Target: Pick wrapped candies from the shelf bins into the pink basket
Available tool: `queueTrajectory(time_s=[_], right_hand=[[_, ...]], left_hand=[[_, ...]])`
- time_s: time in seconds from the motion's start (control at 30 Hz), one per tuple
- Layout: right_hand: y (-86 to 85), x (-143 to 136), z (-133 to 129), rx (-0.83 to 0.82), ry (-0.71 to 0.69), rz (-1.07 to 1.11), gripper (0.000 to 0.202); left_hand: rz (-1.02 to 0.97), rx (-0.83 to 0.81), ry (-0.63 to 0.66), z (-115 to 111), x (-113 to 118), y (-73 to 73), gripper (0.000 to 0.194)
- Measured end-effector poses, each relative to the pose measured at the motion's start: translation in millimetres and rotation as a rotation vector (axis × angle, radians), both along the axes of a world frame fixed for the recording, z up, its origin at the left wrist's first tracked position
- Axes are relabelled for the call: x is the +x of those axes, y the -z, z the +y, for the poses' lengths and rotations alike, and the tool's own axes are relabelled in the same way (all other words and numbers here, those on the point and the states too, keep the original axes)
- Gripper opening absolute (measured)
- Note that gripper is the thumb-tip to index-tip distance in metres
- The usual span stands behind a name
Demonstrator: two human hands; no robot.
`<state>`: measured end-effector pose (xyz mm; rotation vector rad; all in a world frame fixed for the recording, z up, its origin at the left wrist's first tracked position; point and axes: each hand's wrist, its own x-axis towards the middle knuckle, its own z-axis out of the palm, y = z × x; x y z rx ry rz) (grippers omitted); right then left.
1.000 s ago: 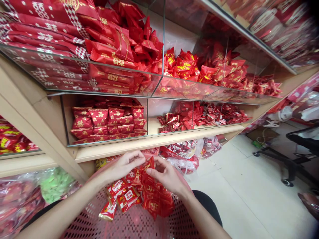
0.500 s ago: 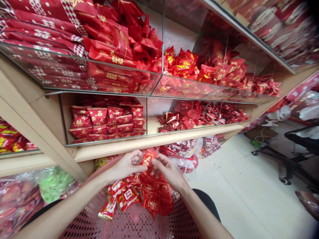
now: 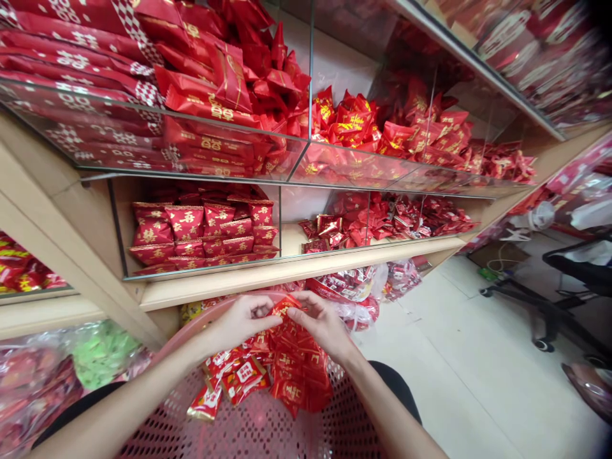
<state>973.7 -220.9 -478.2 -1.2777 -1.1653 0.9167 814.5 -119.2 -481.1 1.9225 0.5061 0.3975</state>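
Observation:
A small red candy packet (image 3: 285, 305) with gold lettering is held up between my two hands. My left hand (image 3: 248, 320) has its fingers curled and its thumb against the packet's left edge. My right hand (image 3: 321, 324) pinches the packet from the right between thumb and fingers, partly hiding it. Under the hands is a pink perforated basket (image 3: 258, 440). In it lie several red packets (image 3: 301, 382) with gold print, and to their left red-and-white packets (image 3: 245, 376) with gold ends.
Wooden shelves (image 3: 306, 269) with clear dividers hold many red packets in front of me. Bagged goods (image 3: 351, 284) sit under the lowest shelf, and a bag with green contents (image 3: 102, 350) lies at left. A wheeled chair base (image 3: 542, 319) stands on the tiled floor at right.
The packet between my hands has tipped, so less of its printed front shows. My right fingers have shifted further over its top. The view has moved slightly.

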Motion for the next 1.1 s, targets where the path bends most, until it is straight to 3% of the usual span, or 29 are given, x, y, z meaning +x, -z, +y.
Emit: queueTrajectory(time_s=[0.2,0.53,1.1], right_hand=[[2.4,-0.7,0.0,-0.006,-0.051,-0.09,0.018],[2.5,11.3,1.6,0.012,0.07,0.023,0.022],[-1.4,15.9,0.1,0.063,0.079,-0.081,0.018]], left_hand=[[-0.017,0.154,0.089,-4.6,-2.6,-2.7,0.019],[-0.028,-0.023,-0.024,1.7,-4.9,-0.6,0.024],[-0.062,-0.02,-0.053,1.8,-5.1,1.3,0.02]])
